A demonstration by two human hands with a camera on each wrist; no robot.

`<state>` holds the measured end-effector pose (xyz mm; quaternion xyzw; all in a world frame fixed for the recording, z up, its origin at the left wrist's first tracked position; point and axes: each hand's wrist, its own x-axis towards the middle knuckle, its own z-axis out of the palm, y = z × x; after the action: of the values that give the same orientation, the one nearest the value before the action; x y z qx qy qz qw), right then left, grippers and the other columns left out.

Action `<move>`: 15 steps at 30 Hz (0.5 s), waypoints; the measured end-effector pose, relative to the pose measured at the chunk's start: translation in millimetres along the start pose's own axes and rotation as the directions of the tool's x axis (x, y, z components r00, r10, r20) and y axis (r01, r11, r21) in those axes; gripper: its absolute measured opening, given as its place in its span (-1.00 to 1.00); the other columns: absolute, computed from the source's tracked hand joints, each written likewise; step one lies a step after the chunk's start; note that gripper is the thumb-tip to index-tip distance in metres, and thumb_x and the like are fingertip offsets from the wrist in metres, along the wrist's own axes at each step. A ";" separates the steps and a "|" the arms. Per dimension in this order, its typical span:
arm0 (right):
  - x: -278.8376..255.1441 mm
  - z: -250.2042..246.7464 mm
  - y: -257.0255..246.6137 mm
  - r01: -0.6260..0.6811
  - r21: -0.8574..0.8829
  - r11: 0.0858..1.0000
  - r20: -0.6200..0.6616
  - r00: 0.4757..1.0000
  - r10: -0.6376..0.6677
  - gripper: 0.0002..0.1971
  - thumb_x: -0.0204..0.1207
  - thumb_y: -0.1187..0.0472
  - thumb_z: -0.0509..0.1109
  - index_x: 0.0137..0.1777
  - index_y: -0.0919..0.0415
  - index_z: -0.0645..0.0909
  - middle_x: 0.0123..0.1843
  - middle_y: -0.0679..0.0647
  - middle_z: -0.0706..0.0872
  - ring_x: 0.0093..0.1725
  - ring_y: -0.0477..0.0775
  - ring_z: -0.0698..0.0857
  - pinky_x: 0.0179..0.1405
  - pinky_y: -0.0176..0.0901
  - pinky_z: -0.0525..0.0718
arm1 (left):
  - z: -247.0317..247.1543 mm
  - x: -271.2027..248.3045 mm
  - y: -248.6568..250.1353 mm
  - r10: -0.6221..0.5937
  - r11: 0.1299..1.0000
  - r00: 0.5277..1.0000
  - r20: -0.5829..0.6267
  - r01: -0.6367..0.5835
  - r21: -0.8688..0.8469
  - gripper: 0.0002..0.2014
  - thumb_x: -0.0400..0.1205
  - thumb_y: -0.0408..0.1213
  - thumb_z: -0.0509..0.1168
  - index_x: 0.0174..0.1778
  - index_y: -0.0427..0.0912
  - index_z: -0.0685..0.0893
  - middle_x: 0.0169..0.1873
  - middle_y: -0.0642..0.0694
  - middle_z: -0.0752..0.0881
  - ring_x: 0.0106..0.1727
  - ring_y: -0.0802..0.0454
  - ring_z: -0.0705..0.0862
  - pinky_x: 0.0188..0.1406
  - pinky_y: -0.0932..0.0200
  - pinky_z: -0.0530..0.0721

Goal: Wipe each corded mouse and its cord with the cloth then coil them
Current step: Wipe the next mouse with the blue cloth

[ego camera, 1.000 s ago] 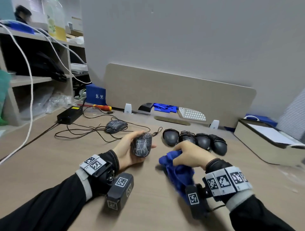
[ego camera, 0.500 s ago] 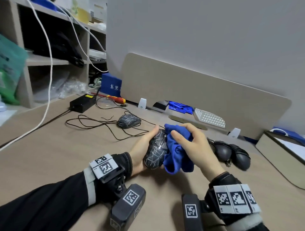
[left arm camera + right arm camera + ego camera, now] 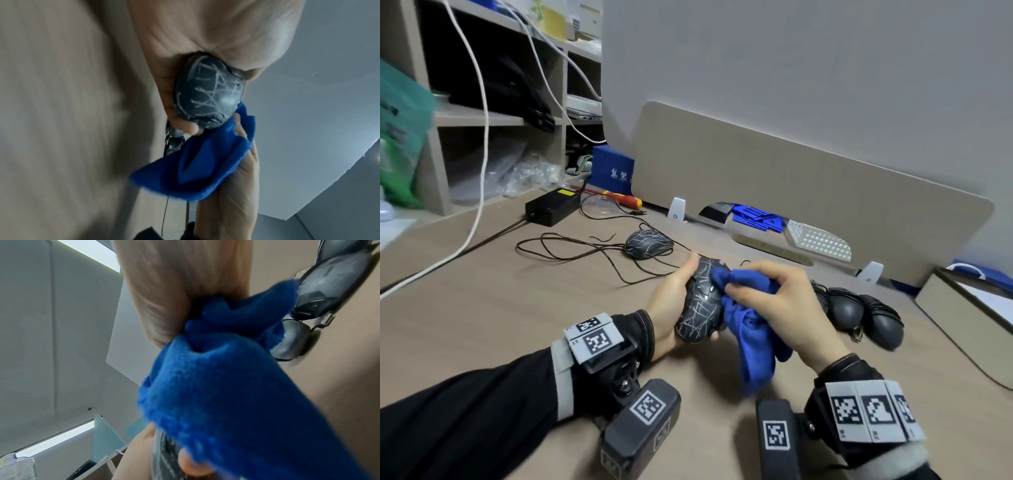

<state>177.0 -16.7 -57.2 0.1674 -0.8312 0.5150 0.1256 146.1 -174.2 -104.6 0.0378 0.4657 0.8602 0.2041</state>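
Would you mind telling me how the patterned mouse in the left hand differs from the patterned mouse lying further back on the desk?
The held mouse is lifted and tilted in the left hand; the far mouse lies flat on the desk, untouched. The blue cloth, gripped by the right hand, presses against the held mouse; nothing touches the far mouse. The far mouse's cord sprawls loose beside it; the held mouse's cord is mostly hidden. Both are dark with pale scratch-like lines.

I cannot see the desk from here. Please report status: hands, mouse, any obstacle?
Left hand grips scratched mouse. Right hand holds blue cloth against it. Its cord lies loose, uncoiled. Nothing blocking.
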 end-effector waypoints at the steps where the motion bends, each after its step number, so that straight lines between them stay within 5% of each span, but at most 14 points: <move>1: -0.6 1.4 -0.5 0.014 -0.037 0.999 0.041 0.999 -0.012 -0.84 0.44 0.37 0.60 -0.16 0.07 0.80 -0.17 0.01 0.83 -0.13 -0.07 0.77 -0.08 -0.22 0.70 | -0.3 -0.6 1.1 -0.004 1.000 1.000 -0.009 0.004 -0.020 -0.40 0.71 0.28 0.05 -0.01 -0.22 0.72 -0.36 -0.19 0.73 -0.47 -0.11 0.68 -0.60 0.21 0.59; 6: 1.4 -6.8 0.4 0.013 -0.045 0.999 -0.130 0.991 -0.019 -0.81 0.48 0.34 0.58 -0.17 -0.02 0.81 -0.23 -0.08 0.82 -0.20 -0.13 0.75 -0.20 -0.30 0.65 | 5.4 -7.9 -0.3 -0.060 0.998 0.997 0.044 0.059 0.018 -0.44 0.70 0.25 0.11 0.10 -0.22 0.69 -0.29 -0.23 0.73 -0.45 -0.16 0.66 -0.62 0.12 0.61; 8: -0.4 -6.4 -2.2 -0.018 -0.006 1.000 -0.091 0.996 0.018 -0.83 0.48 0.37 0.56 -0.17 0.05 0.81 -0.30 -0.10 0.81 -0.27 -0.18 0.73 -0.26 -0.34 0.62 | 6.5 -8.5 -0.1 -0.051 0.999 0.998 0.036 0.051 0.001 -0.45 0.70 0.24 0.11 0.06 -0.22 0.70 -0.30 -0.21 0.72 -0.44 -0.15 0.66 -0.59 0.12 0.61; 12: -1.6 -1.4 -6.0 -0.072 -0.007 0.997 0.006 0.997 0.072 -0.87 0.44 0.40 0.58 -0.18 0.15 0.81 -0.27 0.08 0.83 -0.25 -0.08 0.75 -0.19 -0.17 0.71 | 3.4 -5.6 1.7 -0.043 0.995 0.999 -0.011 0.042 -0.089 -0.43 0.71 0.23 0.12 0.07 -0.22 0.77 -0.05 -0.29 0.76 -0.13 -0.21 0.70 -0.17 0.00 0.61; 15: -0.9 -6.0 -2.6 -0.105 0.060 0.993 -0.149 0.982 0.113 -0.84 0.48 0.40 0.54 -0.18 0.12 0.82 -0.31 0.01 0.82 -0.27 -0.07 0.74 -0.20 -0.15 0.71 | 7.9 -10.0 0.9 -0.080 0.995 0.994 0.069 0.083 -0.046 -0.47 0.70 0.21 0.13 0.05 -0.20 0.76 -0.14 -0.24 0.76 -0.28 -0.16 0.69 -0.48 0.13 0.61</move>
<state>179.1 -12.2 -52.8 0.0851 -0.8135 0.5537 0.1561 156.9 -172.3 -98.2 0.0428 0.4385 0.8606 0.2555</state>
